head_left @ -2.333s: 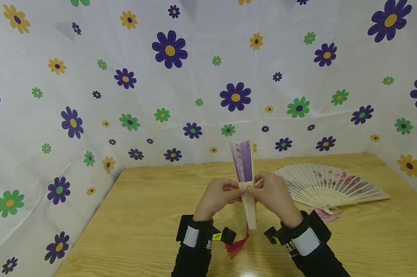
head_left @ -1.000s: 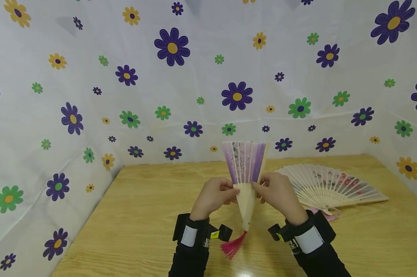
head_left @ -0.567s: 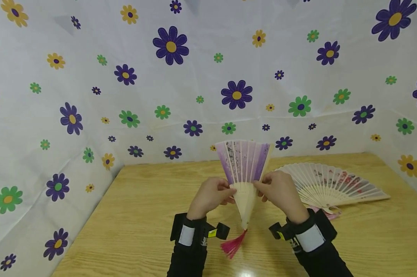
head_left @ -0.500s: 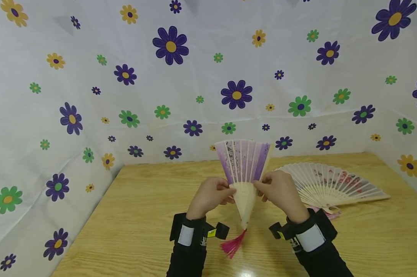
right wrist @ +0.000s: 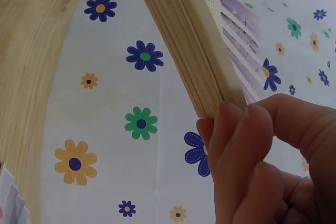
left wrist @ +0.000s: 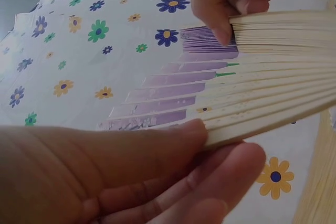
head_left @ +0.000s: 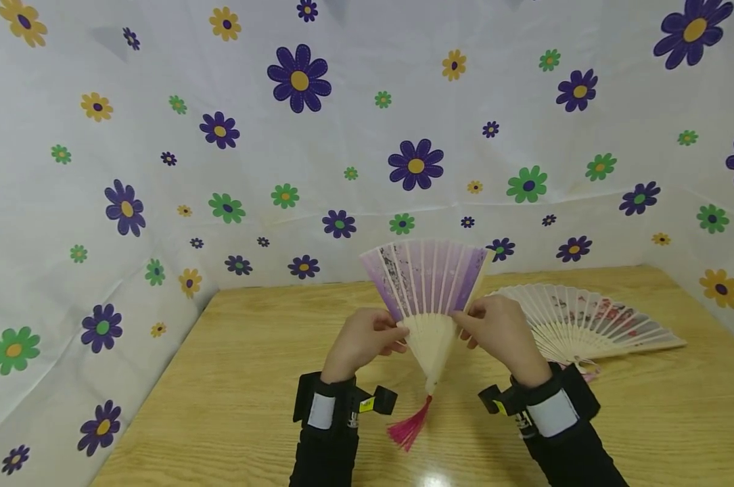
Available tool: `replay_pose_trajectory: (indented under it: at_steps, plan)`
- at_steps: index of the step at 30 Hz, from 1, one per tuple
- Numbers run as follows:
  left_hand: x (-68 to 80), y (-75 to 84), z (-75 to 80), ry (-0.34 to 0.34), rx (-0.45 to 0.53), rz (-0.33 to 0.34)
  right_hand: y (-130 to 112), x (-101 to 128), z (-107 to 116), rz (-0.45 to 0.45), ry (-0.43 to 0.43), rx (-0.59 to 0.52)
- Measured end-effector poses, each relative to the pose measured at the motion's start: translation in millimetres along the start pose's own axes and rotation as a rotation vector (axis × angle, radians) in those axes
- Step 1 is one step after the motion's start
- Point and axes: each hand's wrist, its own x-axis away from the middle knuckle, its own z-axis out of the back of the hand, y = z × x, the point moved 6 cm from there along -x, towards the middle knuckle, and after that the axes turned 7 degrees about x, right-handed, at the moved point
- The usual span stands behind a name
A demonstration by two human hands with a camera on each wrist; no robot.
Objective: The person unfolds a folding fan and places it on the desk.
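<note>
Left hand [head_left: 360,338] and right hand [head_left: 500,328] pinched opposite outer ribs of the half-spread purple folding fan [head_left: 426,281], pivot pointing down.

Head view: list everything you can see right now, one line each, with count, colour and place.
Purple fan: one, purple leaf on pale wooden ribs, partly spread, held upright above the table between both hands.
Tassel: one, red-pink, hanging from the purple fan's pivot end.
White fan: one, white with a red and dark print, spread open, lying flat on the table's right side.
Table: one, light wood grain.
Backdrop: one, white cloth with purple, green and yellow flowers, behind and at both sides.
Wrist cameras: two, black, one strapped on each wrist.
Left hand: grip on the fan's left outer rib.
Right hand: grip on the fan's right outer rib.
</note>
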Motion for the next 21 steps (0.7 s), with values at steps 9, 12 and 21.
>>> replay_pose_trajectory:
  at_steps: [9,12,21]
  plan:
    - [1.2,-0.7,4.6,0.008,0.006,0.023,0,-2,-3,-0.015,-0.022,0.009]
    - [1.5,-1.4,7.3,0.026,0.021,0.026,1,-2,0,-0.014,-0.002,0.006]
    - [3.5,-0.9,12.6,0.049,0.049,0.016,5,-3,1,-0.036,0.0,0.008]
